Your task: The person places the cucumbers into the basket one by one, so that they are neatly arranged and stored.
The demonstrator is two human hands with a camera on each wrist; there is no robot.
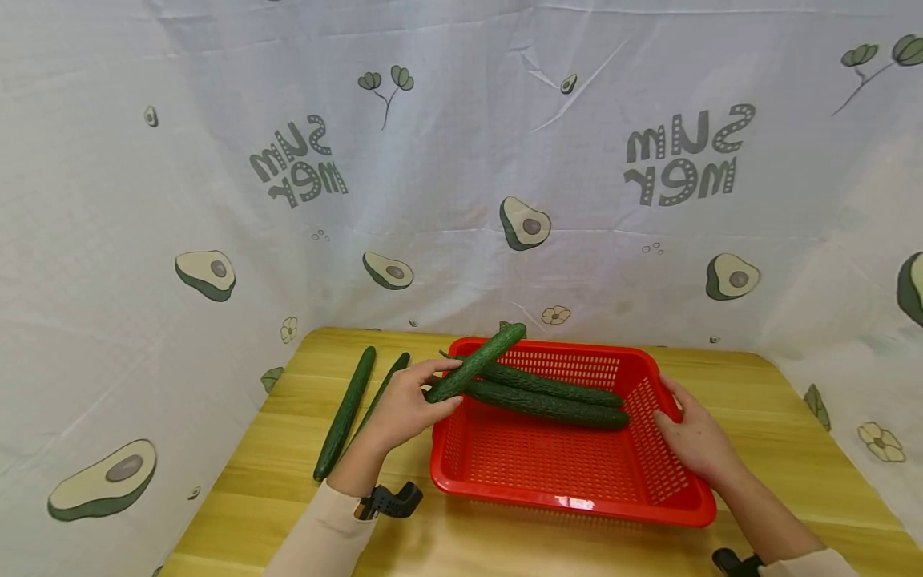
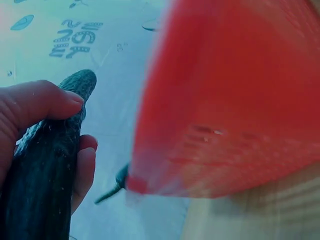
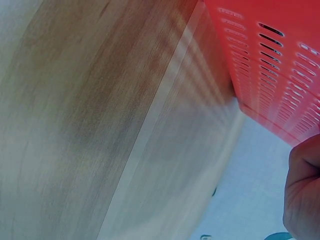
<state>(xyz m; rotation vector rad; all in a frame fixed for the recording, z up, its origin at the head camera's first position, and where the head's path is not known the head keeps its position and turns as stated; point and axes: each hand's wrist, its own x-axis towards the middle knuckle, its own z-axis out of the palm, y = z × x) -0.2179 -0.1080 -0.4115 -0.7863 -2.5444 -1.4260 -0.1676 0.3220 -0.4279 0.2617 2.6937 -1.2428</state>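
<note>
My left hand (image 1: 407,405) grips a cucumber (image 1: 479,365) near its lower end, tilted up over the left side of a red plastic basket (image 1: 570,501). In the left wrist view the thumb and fingers wrap round that cucumber (image 2: 45,165). Two more cucumbers (image 1: 548,403) lie side by side in the back part of the basket. My right hand (image 1: 695,441) holds the basket's right rim, thumb on the inner side. Only part of the right hand (image 3: 305,190) shows in the right wrist view, beside the slotted basket wall (image 3: 272,60).
Two cucumbers (image 1: 346,413) lie on the wooden table (image 1: 248,489) left of the basket, one partly hidden by the left hand. A white cloth (image 1: 447,160) printed with avocados hangs behind and beside the table.
</note>
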